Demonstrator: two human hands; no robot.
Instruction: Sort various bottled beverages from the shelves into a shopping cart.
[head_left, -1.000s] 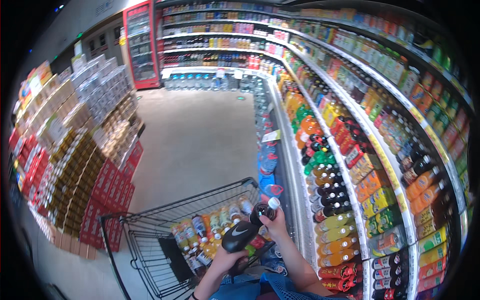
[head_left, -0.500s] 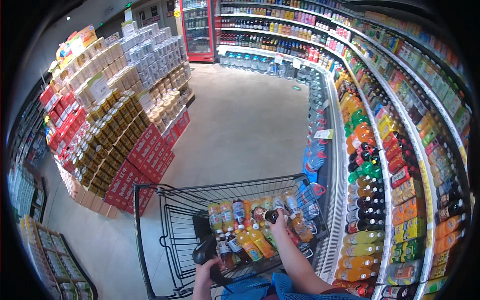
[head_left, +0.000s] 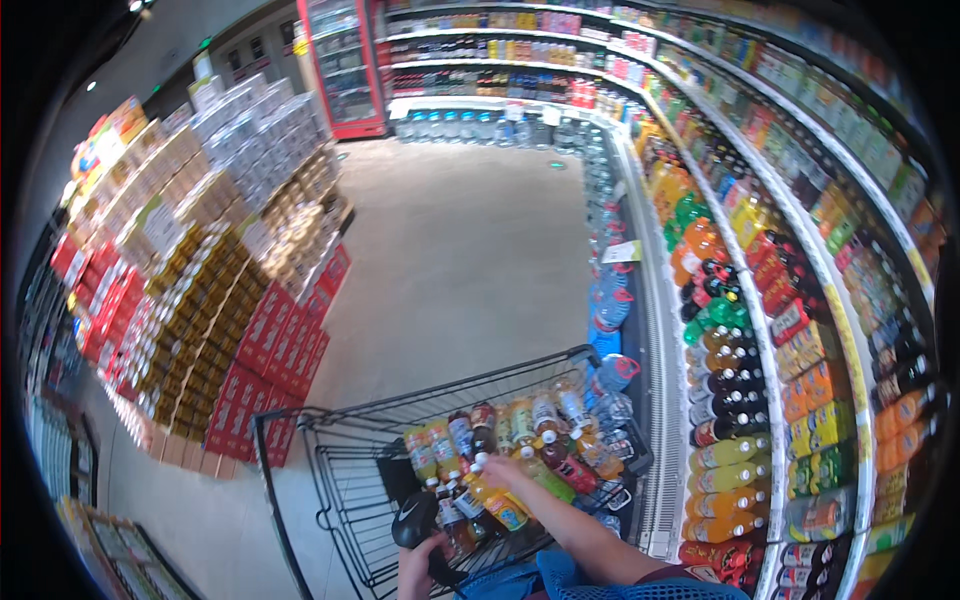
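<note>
My right hand (head_left: 506, 472) reaches into the shopping cart (head_left: 340, 425), its fingers closed round the top of an orange drink bottle (head_left: 500, 506). Blur hides part of that grip. Beside it lie dark-drink bottles (head_left: 478, 515), a red-drink bottle (head_left: 568, 466) and a yellow-green bottle (head_left: 552, 484). A dark bottle (head_left: 483, 430) is among the bottles farther in. At the near left of the cart, my left hand (head_left: 426, 562) is wrapped round a black piece with a rounded end (head_left: 414, 520); its exact kind is unclear.
Tilted shelves of bottled drinks (head_left: 725, 400) run along the right. Large water bottles (head_left: 610, 305) line their foot. A stacked display of cans and red boxes (head_left: 270, 350) stands left. Grey floor (head_left: 460, 250) lies ahead, with a red fridge (head_left: 345, 70) at the back.
My right hand has let go of the dark-capped bottle and moved left and nearer, onto an orange drink bottle. The view has shifted slightly; my left hand keeps its grip.
</note>
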